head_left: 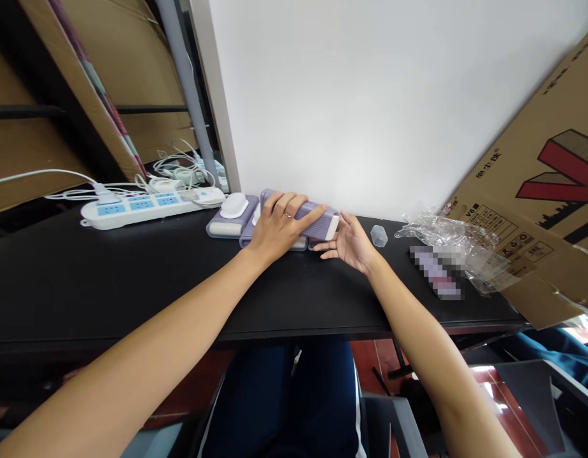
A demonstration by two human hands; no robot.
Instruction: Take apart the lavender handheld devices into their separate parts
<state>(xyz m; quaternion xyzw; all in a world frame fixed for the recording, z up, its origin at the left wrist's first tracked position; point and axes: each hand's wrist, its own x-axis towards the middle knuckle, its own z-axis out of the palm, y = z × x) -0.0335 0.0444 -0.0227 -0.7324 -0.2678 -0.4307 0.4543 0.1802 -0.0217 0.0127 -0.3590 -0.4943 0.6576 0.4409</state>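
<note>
My left hand is wrapped over a purple ribbed box with a white end, tilted above other purple boxes at the wall. The fingers of my right hand are apart, close by the box's right end; whether the fingertips touch it is unclear. To the left lies a purple box with a round white piece on top. Further purple boxes are partly hidden under my left hand. A small clear plastic cap stands right of my right hand.
On the black table, a white power strip with cables lies at the left. Crumpled clear plastic and a blurred phone-like object lie at the right, beside a large cardboard box. A white wall rises behind.
</note>
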